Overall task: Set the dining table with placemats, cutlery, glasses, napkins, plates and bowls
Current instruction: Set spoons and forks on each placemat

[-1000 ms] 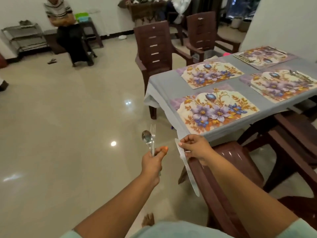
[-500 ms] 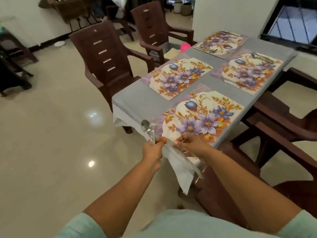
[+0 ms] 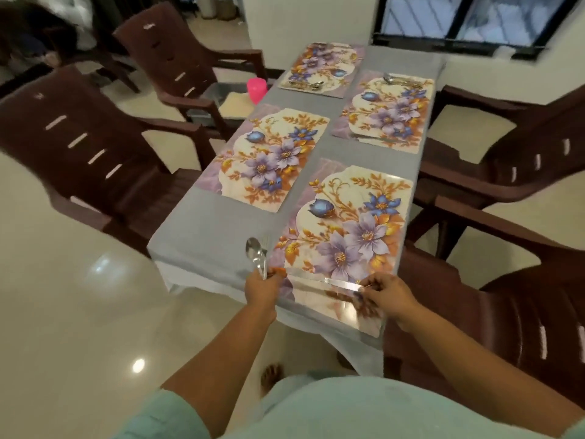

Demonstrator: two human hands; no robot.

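Note:
My left hand grips a spoon and a fork upright at the near left corner of the nearest floral placemat. My right hand pinches the handle end of a table knife, which lies level across the near part of that placemat, its tip by my left hand. Three more floral placemats lie on the grey tablecloth. The two far placemats carry cutlery; the middle-left one is bare.
Brown plastic chairs stand on both sides: two on the left, two on the right. A pink cup and a tray sit on the far left chair's seat. A barred window is beyond the table's far end.
I have come up to the table's near end. The knife, hanging slanted from my right hand before, now lies level over the nearest placemat. My left hand still holds the spoon and fork.

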